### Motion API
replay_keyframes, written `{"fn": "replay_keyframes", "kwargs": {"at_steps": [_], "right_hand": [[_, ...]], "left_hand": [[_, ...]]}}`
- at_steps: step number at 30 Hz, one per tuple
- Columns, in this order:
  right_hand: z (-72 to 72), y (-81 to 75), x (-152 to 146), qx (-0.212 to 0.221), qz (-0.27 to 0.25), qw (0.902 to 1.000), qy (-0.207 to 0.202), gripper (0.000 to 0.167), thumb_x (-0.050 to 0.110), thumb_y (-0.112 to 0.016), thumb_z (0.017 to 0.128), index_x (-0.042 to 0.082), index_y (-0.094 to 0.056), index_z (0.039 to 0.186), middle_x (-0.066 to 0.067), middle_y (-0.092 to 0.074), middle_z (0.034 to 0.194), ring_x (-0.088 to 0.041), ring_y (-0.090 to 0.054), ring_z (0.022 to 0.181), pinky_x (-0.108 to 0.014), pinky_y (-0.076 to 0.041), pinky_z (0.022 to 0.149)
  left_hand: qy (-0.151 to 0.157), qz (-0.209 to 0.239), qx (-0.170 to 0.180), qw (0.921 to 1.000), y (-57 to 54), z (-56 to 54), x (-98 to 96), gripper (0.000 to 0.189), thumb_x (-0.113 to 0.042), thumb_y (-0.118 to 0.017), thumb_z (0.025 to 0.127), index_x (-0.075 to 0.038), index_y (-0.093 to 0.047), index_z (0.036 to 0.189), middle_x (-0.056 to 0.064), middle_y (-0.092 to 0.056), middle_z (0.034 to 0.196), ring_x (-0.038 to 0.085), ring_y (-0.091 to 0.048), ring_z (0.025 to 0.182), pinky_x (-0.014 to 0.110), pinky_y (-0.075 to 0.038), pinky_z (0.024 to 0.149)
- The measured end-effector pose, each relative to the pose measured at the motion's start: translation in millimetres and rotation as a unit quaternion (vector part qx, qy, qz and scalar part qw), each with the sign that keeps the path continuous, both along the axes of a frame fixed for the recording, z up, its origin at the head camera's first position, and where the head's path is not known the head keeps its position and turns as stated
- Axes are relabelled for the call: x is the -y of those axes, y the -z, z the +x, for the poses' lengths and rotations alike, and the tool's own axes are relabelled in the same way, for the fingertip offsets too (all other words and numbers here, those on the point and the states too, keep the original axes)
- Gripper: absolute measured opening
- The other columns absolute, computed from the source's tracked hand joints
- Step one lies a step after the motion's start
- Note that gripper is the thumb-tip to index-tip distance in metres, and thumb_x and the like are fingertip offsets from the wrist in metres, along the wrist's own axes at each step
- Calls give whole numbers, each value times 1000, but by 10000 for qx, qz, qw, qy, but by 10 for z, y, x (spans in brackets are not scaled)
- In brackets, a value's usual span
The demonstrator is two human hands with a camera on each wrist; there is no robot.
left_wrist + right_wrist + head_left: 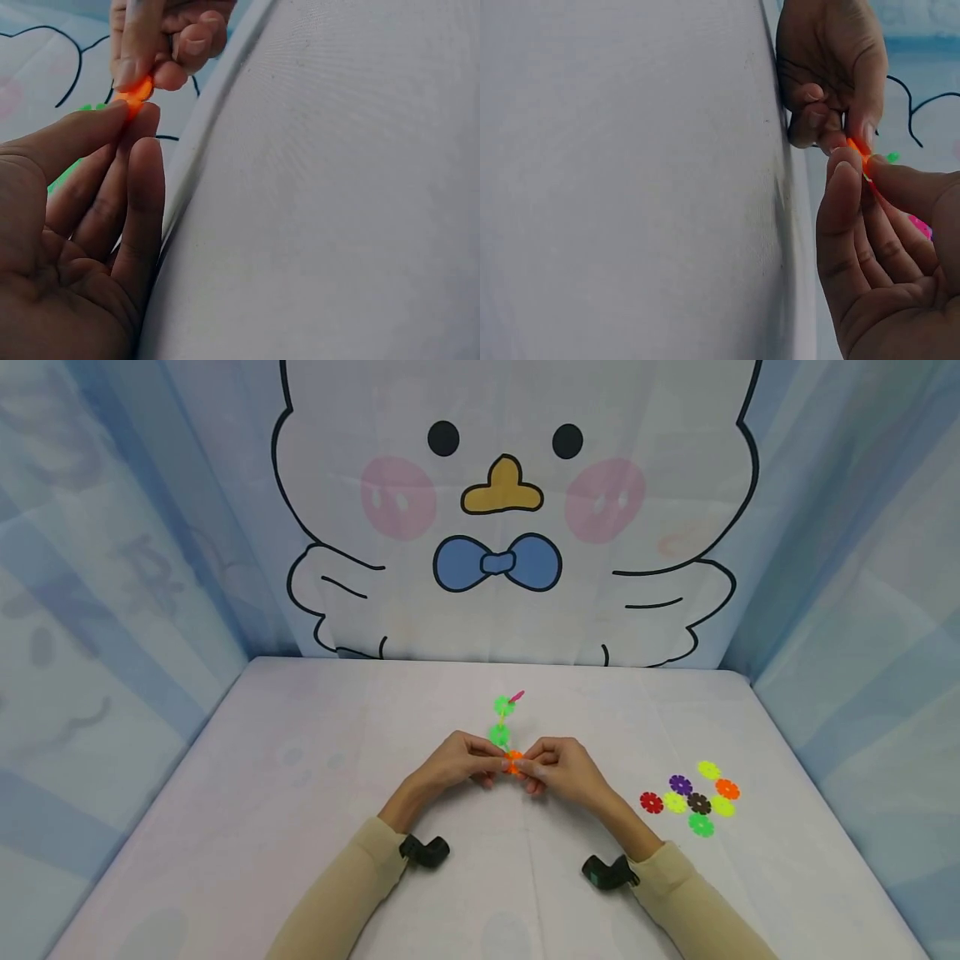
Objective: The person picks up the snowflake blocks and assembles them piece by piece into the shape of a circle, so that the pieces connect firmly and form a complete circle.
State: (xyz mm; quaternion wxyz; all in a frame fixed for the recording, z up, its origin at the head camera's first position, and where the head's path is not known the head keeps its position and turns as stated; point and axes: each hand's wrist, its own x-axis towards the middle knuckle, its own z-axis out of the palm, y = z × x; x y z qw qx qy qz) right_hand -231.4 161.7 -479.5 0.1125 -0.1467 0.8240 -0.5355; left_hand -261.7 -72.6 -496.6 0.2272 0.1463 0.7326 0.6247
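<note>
Orange disc (513, 762) sits right at the fingertips, between left hand (465, 760) and right hand (562, 768).

Left fingers: thumb and index pinching the disc from its left edge, other fingers loosely bent. Right fingers: same pinch from the right edge, the rest loosely bent too. I get both pinches on the wrist feeds. Fingertips cover much of the disc, so I can't tell how its slots sit.

Just beyond the fingertips, a short chain runs away from me: near green disc (499, 734), then a thin yellow piece (502, 720), far green disc (504, 706), and a pink piece (517, 697) seen edge-on at the far end. Can't tell if the orange disc is joined to the near green disc; the fingers hide that spot.

Well right of the right fingers, loose discs lie in a flat cluster straight on the white table (225, 827): red disc (651, 802) nearest the fingers, purple disc (681, 785), three yellow discs (675, 802), dark brown disc (699, 803) mid-cluster, second orange disc (727, 789) on the outer side, loose green disc (701, 825) closest to me.

Behind the fingers, toward me: a black wrist camera (424, 852) on each arm, beige sleeves (345, 893). Far past the fingertips, printed backdrop with a blue bow tie (498, 562).
</note>
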Motion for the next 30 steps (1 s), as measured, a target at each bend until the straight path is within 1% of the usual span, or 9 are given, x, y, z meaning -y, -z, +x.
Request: {"fn": "replay_keyframes", "kwargs": {"at_steps": [4, 8, 12, 15, 17, 20, 23, 26, 30], "right_hand": [[14, -44, -75, -64, 383, 9992, -115, 15, 19, -75, 100, 4, -74, 103, -14, -79, 88, -19, -70, 67, -28, -60, 62], [15, -105, -278, -298, 914, 9951, -218, 17, 24, -78, 98, 9, -74, 105, -10, -77, 95, -20, -69, 70, -29, -59, 62], [7, -153, -602, -671, 1673, 9831, -315, 17, 29, -79, 97, 14, -76, 106, -3, -76, 101, -15, -67, 76, -24, -56, 66], [39, -185, -886, -852, 2063, 9743, -312, 18, 30, -79, 96, 17, -77, 107, 1, -75, 100, -11, -62, 78, -22, -53, 67], [88, -211, -1073, -885, 2160, 9721, -231, 18, 30, -80, 96, 17, -77, 107, 2, -73, 98, -9, -60, 77, -22, -52, 64], [178, -232, -1332, -992, 2208, 9702, -58, 16, 27, -82, 94, 16, -78, 104, 3, -70, 91, -7, -57, 68, -22, -49, 58], [262, -249, -1539, -1077, 2350, 9660, 40, 18, 25, -85, 92, 13, -78, 103, 5, -66, 86, -4, -52, 63, -22, -46, 55], [328, -263, -1671, -1045, 2561, 9609, 67, 22, 26, -87, 89, 11, -79, 103, 6, -65, 83, -3, -50, 63, -21, -43, 55], [376, -251, -1749, -989, 2759, 9561, 63, 30, 29, -91, 84, 10, -80, 104, 6, -64, 83, -4, -49, 68, -20, -43, 58]], "left_hand": [[-79, 115, 51, 9999, 3, 4, 16, 23, -12, -79, 95, 4, -80, 111, 5, -81, 91, 11, -70, 66, 24, -62, 68], [-133, 215, 150, 9996, 11, -3, 22, 24, -13, -80, 95, 3, -80, 112, 7, -82, 96, 12, -72, 70, 25, -63, 71], [-137, 267, 274, 9992, 33, -18, 17, 26, -15, -81, 95, 2, -79, 114, 7, -83, 98, 12, -72, 72, 25, -63, 73], [-146, 296, 349, 9988, 42, -20, 16, 27, -15, -81, 94, 2, -79, 115, 7, -82, 98, 13, -72, 71, 26, -64, 74], [-144, 289, 336, 9989, 47, -23, 17, 26, -15, -80, 95, 2, -79, 115, 7, -82, 99, 12, -72, 71, 26, -64, 74], [-149, 264, 296, 9991, 42, -27, 15, 26, -14, -80, 95, 2, -79, 114, 7, -82, 99, 12, -72, 71, 25, -64, 74], [-152, 244, 258, 9993, 32, -33, 17, 26, -14, -81, 94, 2, -79, 114, 6, -82, 99, 11, -72, 72, 25, -63, 74], [-180, 247, 239, 9992, 18, -31, 28, 26, -14, -81, 94, 2, -79, 114, 6, -82, 98, 11, -72, 72, 24, -63, 73], [-187, 244, 217, 9993, 19, -27, 41, 26, -14, -81, 94, 2, -79, 114, 6, -82, 97, 11, -72, 72, 24, -63, 73]]}}
